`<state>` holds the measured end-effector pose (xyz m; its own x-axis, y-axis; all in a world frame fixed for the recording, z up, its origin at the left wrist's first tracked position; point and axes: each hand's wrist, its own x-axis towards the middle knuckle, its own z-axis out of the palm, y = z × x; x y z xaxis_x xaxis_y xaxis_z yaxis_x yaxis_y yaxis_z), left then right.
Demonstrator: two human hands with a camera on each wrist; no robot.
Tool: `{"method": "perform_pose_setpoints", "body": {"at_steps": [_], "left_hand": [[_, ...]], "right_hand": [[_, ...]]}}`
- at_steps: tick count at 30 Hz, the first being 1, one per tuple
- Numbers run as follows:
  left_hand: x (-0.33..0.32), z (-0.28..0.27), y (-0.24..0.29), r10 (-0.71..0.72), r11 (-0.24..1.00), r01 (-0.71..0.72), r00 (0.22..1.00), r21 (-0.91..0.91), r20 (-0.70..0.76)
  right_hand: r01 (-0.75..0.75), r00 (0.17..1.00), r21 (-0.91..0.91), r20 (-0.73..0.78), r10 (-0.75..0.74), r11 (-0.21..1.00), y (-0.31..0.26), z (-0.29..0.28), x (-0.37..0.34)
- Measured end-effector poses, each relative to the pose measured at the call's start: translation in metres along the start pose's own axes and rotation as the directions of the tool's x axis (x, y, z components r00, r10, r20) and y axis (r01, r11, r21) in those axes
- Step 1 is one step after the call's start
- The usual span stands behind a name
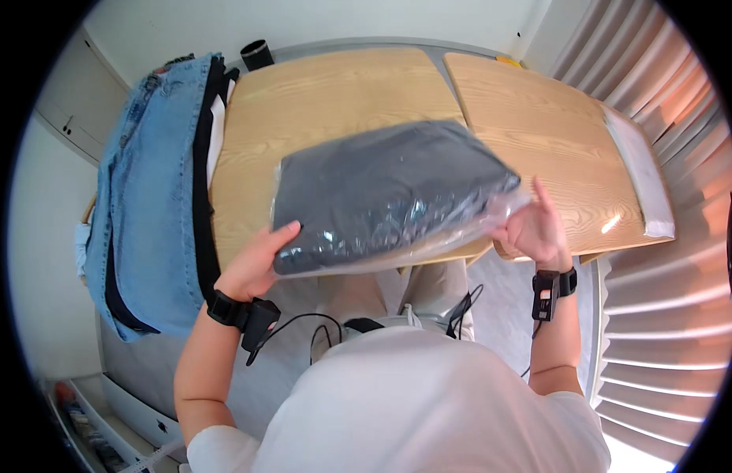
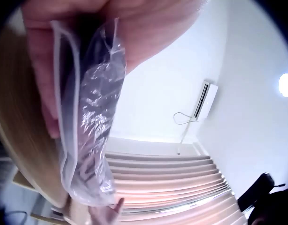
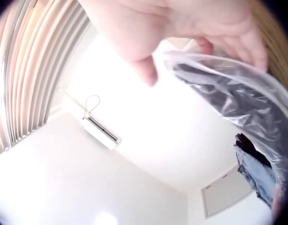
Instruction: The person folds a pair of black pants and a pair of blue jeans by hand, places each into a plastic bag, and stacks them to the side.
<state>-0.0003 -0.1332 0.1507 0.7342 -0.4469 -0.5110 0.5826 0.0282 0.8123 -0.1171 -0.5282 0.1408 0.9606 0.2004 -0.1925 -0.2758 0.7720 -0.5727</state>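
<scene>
A clear plastic bag point(image 1: 382, 189) with folded dark grey cloth inside is held up at a tilt over the table's front edge. My left hand point(image 1: 256, 260) grips its near left corner, thumb on the upper face and fingers underneath. At the opposite side, my right hand point(image 1: 537, 229) has its fingers under the loose plastic edge, while the thumb stands up away from it. Shiny, wrinkled film on the bag point(image 2: 99, 103) shows in the left wrist view, along with pale edge strips. In the right wrist view, fingers point(image 3: 247, 47) reach behind the edge of the bag.
Blue jeans point(image 1: 157, 173) and dark clothes lie in a pile at the left. Two wooden tables point(image 1: 342, 87) stand side by side with a gap. A flat white packet point(image 1: 640, 173) lies at the far right, near the curtain point(image 1: 673, 315). Behind is a black bin point(image 1: 256, 54).
</scene>
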Motion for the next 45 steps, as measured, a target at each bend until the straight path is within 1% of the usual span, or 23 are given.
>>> {"method": "perform_pose_setpoints", "body": {"at_steps": [1,3,4,6,7,9,10,12,16,23,27,29,33,35,36,37,38,40,41,42,43,44,45], "left_hand": [[0.001,0.002,-0.002,-0.017,1.0,0.017,1.0,-0.014,0.003],[0.006,0.005,-0.003,-0.018,0.989,0.036,0.992,-0.145,0.123],[0.007,0.009,-0.006,-0.007,0.981,0.03,0.993,-0.193,0.119],[0.009,0.017,-0.016,0.031,0.985,-0.012,0.994,-0.17,0.105],[0.008,0.019,-0.021,0.065,0.989,-0.052,0.994,-0.138,0.088],[0.002,0.023,-0.024,0.049,0.997,-0.043,0.995,-0.066,0.086],[0.004,0.025,-0.03,0.114,0.991,-0.111,0.993,-0.074,0.041],[0.002,0.026,-0.034,0.214,0.974,-0.214,0.977,-0.07,0.0],[-0.008,0.029,-0.03,0.206,0.974,-0.204,0.978,-0.101,0.007],[-0.002,0.068,-0.001,0.348,0.921,-0.326,0.935,-0.211,0.074],[0.025,0.111,0.037,0.509,0.853,-0.469,0.843,-0.228,0.172],[0.046,0.139,0.066,0.526,0.847,-0.467,0.808,-0.254,0.265],[0.134,0.178,0.109,0.468,0.883,-0.406,0.793,-0.236,0.39],[0.193,0.176,0.114,0.201,0.967,-0.078,0.818,-0.242,0.539],[0.182,0.193,0.11,0.187,0.974,-0.124,0.91,-0.187,0.37],[0.23,0.172,0.096,0.043,0.976,0.08,0.843,-0.204,0.537],[0.237,0.168,0.085,0.026,0.982,0.072,0.868,-0.176,0.495],[0.236,0.158,0.063,0.016,0.994,0.031,0.909,-0.106,0.416],[0.229,0.15,0.057,0.025,0.998,-0.002,0.926,-0.06,0.378],[0.215,0.144,0.057,0.044,0.998,-0.053,0.939,0.018,0.341],[0.198,0.138,0.059,0.064,0.99,-0.098,0.951,0.098,0.303],[0.184,0.128,0.061,0.075,0.982,-0.12,0.956,0.143,0.285],[0.173,0.117,0.062,0.084,0.973,-0.137,0.959,0.186,0.27]], "right_hand": [[-0.013,1.0,-0.001,-0.019,0.012,1.0,0.006,-0.004,-0.002],[0.181,0.978,0.189,-0.14,-0.156,0.965,0.025,-0.012,0.006],[0.127,0.992,0.039,-0.028,-0.126,0.991,0.039,-0.009,0.008],[-0.047,0.997,0.086,-0.059,0.052,0.995,0.072,0.005,0.015],[-0.04,0.997,0.083,-0.061,0.045,0.996,0.085,0.015,0.023],[0.143,0.969,0.114,-0.216,-0.116,0.983,0.104,0.034,0.038],[0.154,0.968,0.113,-0.216,-0.127,0.982,0.105,0.041,0.042],[0.025,0.969,0.09,-0.246,-0.002,0.996,0.102,0.057,0.048],[-0.007,0.932,-0.022,-0.362,-0.002,1.0,0.085,0.073,0.067],[0.1,0.922,-0.223,-0.345,-0.175,0.97,0.02,0.094,0.08],[0.23,0.91,-0.232,-0.294,-0.293,0.945,-0.037,0.101,0.073],[0.371,0.846,-0.303,-0.279,-0.454,0.878,-0.074,0.101,0.071],[0.526,0.723,-0.417,-0.24,-0.648,0.741,-0.163,0.067,0.084],[0.561,0.645,-0.459,-0.28,-0.711,0.689,-0.206,0.029,0.096],[0.576,0.636,-0.459,-0.268,-0.723,0.677,-0.222,0.003,0.103],[0.558,0.62,-0.447,-0.337,-0.709,0.699,-0.236,-0.03,0.112],[0.537,0.601,-0.432,-0.406,-0.688,0.725,-0.249,-0.068,0.121],[0.419,0.558,-0.494,-0.521,-0.646,0.762,-0.265,-0.168,0.139],[0.26,0.45,-0.561,-0.65,-0.613,0.786,-0.254,-0.171,0.134],[-0.033,0.612,-0.717,-0.565,-0.553,0.696,-0.27,-0.254,0.132],[0.166,0.547,-0.223,-0.789,-0.278,0.961,-0.258,-0.205,0.123],[0.169,0.432,-0.277,-0.842,-0.324,0.946,-0.25,-0.184,0.118],[0.334,0.364,-0.196,-0.876,-0.317,0.922,-0.259,-0.206,0.131]]}}
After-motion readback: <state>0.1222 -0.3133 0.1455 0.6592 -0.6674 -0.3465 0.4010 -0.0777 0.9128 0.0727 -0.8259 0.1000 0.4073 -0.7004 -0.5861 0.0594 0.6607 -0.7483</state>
